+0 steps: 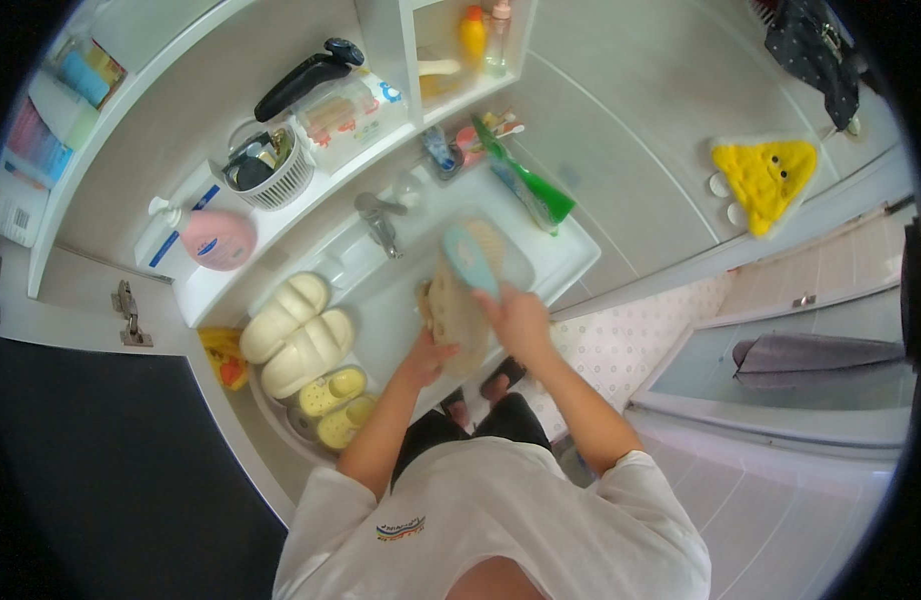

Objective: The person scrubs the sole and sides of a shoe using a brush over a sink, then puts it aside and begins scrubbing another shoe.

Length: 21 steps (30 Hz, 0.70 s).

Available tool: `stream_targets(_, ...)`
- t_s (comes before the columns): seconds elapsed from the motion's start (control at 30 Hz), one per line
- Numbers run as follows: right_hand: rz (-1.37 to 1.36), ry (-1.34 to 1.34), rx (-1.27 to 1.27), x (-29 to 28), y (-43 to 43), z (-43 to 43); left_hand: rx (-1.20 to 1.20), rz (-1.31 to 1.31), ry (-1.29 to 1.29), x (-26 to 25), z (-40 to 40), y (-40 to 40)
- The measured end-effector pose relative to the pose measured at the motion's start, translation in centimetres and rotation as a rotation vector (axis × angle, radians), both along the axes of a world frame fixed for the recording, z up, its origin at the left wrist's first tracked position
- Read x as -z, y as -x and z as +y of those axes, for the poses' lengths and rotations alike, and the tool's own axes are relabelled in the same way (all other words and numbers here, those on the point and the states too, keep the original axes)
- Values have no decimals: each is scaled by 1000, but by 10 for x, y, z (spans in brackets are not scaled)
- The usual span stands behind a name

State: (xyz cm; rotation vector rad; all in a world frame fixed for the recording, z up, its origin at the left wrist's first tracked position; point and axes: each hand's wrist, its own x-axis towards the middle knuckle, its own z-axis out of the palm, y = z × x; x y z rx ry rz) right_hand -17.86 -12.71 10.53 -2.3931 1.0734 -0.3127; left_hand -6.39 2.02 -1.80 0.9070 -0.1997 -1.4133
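Observation:
Over the white sink [374, 330], my left hand [428, 356] grips a beige slipper [457, 330] by its side, sole facing up. My right hand [517, 319] is closed around the handle of a light-blue brush [469, 256], which lies over the upper part of the sole; its bristles are hidden. Both the slipper and the brush look slightly blurred. To the left, a pair of cream slippers [299, 334] rests at the sink's left end, with a pair of small yellow clogs [338, 405] beside them. A metal faucet [382, 225] stands behind the slipper.
A green-and-clear pack [532, 187] leans on the sink's back right corner, near a cup with toothbrushes [472, 142]. Along the shelf stand a pink pump bottle [217, 238], a white basket [280, 176] and a wipes pack [352, 116]. A cabinet door [123, 420] hangs open at left.

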Motion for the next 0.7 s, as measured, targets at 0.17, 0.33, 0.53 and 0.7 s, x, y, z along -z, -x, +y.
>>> stream_targets(0.17, -9, -161, 201, 12, 8, -54, 39, 9, 83, 0, 3, -2)
stream_targets(0.33, -133, -189, 30, -8, -1, -8, 14, -69, 28, 1, 4, -5)
stream_targets(0.53, -103, -230, 129, 9, 12, -65, 68, -258, -63, 15, 10, -21)
stream_targets(0.7, -192, -495, -116, -6, 20, -60, 93, -607, -303, 43, 27, -54)
